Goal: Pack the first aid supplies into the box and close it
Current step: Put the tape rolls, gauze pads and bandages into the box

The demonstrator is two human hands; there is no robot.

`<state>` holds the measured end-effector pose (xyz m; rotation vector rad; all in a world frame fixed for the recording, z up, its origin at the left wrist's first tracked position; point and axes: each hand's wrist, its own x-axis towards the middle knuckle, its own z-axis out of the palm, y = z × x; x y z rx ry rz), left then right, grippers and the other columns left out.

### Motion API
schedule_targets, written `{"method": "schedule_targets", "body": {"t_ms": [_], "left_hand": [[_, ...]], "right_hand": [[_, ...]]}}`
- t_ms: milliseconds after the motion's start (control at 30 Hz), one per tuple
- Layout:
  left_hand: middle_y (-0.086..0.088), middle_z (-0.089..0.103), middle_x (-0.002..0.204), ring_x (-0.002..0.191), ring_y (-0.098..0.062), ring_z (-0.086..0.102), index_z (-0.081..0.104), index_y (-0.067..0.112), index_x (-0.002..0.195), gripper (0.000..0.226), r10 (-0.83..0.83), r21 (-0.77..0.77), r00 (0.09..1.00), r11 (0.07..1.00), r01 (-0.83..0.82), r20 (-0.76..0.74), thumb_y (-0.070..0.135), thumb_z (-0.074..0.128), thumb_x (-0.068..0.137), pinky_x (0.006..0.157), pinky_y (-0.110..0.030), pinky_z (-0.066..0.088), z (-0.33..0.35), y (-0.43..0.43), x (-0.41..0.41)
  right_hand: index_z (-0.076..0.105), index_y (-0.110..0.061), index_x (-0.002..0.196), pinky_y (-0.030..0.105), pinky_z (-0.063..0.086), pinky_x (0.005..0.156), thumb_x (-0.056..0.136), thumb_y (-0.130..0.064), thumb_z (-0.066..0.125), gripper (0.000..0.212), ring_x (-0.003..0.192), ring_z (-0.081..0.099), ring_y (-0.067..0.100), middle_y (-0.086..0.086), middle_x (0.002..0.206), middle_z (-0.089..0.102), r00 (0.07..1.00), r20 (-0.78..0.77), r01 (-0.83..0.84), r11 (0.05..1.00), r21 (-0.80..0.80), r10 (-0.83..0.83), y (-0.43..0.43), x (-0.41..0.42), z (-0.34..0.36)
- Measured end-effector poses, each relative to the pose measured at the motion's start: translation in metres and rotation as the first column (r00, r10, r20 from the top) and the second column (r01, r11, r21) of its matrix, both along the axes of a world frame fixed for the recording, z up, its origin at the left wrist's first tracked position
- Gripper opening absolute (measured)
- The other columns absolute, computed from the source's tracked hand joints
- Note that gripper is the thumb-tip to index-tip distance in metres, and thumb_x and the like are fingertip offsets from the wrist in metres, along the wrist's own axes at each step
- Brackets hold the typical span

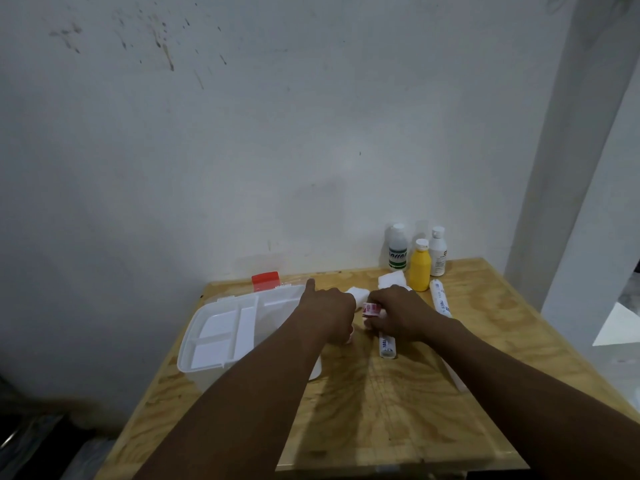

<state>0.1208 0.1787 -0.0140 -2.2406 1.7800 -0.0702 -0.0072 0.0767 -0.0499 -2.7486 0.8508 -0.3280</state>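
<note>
We see a plywood table [398, 410] set against a pale wall. On its left half stands the white plastic box [194, 372], open, with a divided white tray [221, 341] seated in its top and a red latch [265, 280] showing at its far edge.

The left hand [327, 310] hangs over the box's right rim with its index finger straight and pointing away. Its other fingers are tucked under, and we cannot tell whether they hold anything. The right hand [398, 313] is just beside it, to the right of the box, its fingers curled round a small roll with red print [372, 309].

At the far right of the table, against the wall, three bottles stand upright and close together: a clear bottle with a green label [397, 247], a yellow bottle [420, 266] and a white bottle [437, 252]. One long wrapped bandage roll [440, 299] lies near them. Another bandage roll [387, 346] juts out from under the right hand. Two white gauze pads [391, 280] lie beyond the hands.
</note>
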Motion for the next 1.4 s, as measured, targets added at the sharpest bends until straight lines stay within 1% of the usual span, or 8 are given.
{"method": "schedule_targets", "body": {"t_ms": [100,267,667,833,967,1100,1267,1400], "left_hand": [[-0.004,0.070,0.111,0.111,-0.025,0.063,0.063,0.016,0.113,0.032,0.002,0.004,1.000,1.000,-0.002,-0.007,0.039,0.062,0.091,0.119,-0.060,0.008,0.005,0.001,-0.001],[-0.004,0.069,0.111,0.111,-0.024,0.062,0.061,0.015,0.117,0.034,0.024,0.009,0.999,1.000,-0.024,-0.026,0.037,0.062,0.092,0.120,-0.059,0.005,0.009,0.004,-0.002],[-0.005,0.069,0.116,0.116,-0.025,0.061,0.064,0.016,0.117,0.036,0.010,0.035,0.999,0.999,-0.009,-0.031,0.038,0.065,0.089,0.119,-0.060,0.005,0.006,0.006,-0.001],[-0.007,0.067,0.122,0.121,-0.026,0.058,0.061,0.017,0.125,0.039,-0.002,0.049,1.000,0.999,0.002,-0.009,0.037,0.063,0.091,0.119,-0.061,0.004,0.007,0.008,-0.003],[-0.006,0.067,0.121,0.120,-0.026,0.059,0.060,0.018,0.126,0.039,-0.005,0.052,1.000,0.999,0.004,0.012,0.035,0.064,0.091,0.119,-0.060,0.004,0.007,0.008,-0.004],[-0.005,0.068,0.120,0.120,-0.025,0.059,0.062,0.019,0.122,0.036,-0.003,0.053,1.000,0.999,0.002,0.010,0.036,0.064,0.090,0.119,-0.061,0.004,0.005,0.007,-0.003],[-0.005,0.068,0.117,0.117,-0.025,0.060,0.064,0.018,0.117,0.034,0.002,0.051,1.000,0.999,-0.001,-0.009,0.038,0.064,0.090,0.119,-0.060,0.007,0.006,0.006,-0.001],[-0.005,0.069,0.114,0.114,-0.025,0.061,0.061,0.015,0.117,0.036,0.003,0.004,0.999,1.000,-0.003,-0.045,0.039,0.063,0.091,0.118,-0.059,0.012,0.011,0.006,0.000]], "right_hand": [[0.068,-0.017,0.108,0.038,0.048,0.083,0.087,-0.042,0.062,0.033,0.100,0.055,0.022,0.006,0.110,0.062,1.000,0.017,-0.008,0.998,-0.064,0.009,0.003,-0.001,0.005],[0.069,-0.010,0.094,0.026,0.040,0.065,0.085,-0.031,0.070,0.024,0.079,0.058,0.016,0.005,0.088,0.067,0.998,-0.008,-0.058,0.992,0.114,0.059,0.005,-0.004,0.011],[0.060,-0.018,0.087,0.027,0.040,0.065,0.087,-0.029,0.066,0.013,0.076,0.055,0.016,0.000,0.082,0.059,0.998,-0.017,-0.060,0.994,0.086,0.062,0.007,-0.008,0.017],[0.052,-0.010,0.096,0.017,0.031,0.057,0.099,-0.024,0.044,0.016,0.077,0.050,0.016,0.002,0.087,0.052,0.999,-0.038,-0.021,0.986,0.168,0.027,0.011,-0.007,0.011],[0.048,-0.008,0.102,0.027,0.036,0.060,0.099,-0.024,0.043,0.016,0.072,0.050,0.017,0.008,0.087,0.057,0.999,-0.032,0.000,0.985,0.175,0.006,0.013,-0.004,0.009],[0.042,-0.006,0.112,0.022,0.031,0.051,0.098,-0.022,0.046,0.021,0.059,0.045,0.009,-0.001,0.072,0.049,1.000,0.002,-0.005,0.984,0.177,0.004,0.013,-0.001,0.009],[0.051,-0.016,0.103,0.027,0.041,0.067,0.092,-0.026,0.056,0.015,0.083,0.055,0.015,0.003,0.095,0.060,0.999,-0.024,-0.022,0.978,0.207,0.027,0.009,-0.003,0.013],[0.061,-0.019,0.099,0.030,0.049,0.077,0.085,-0.023,0.065,0.015,0.088,0.061,0.017,-0.001,0.094,0.063,1.000,0.001,-0.022,0.977,0.211,0.022,0.005,-0.005,0.019]]}}
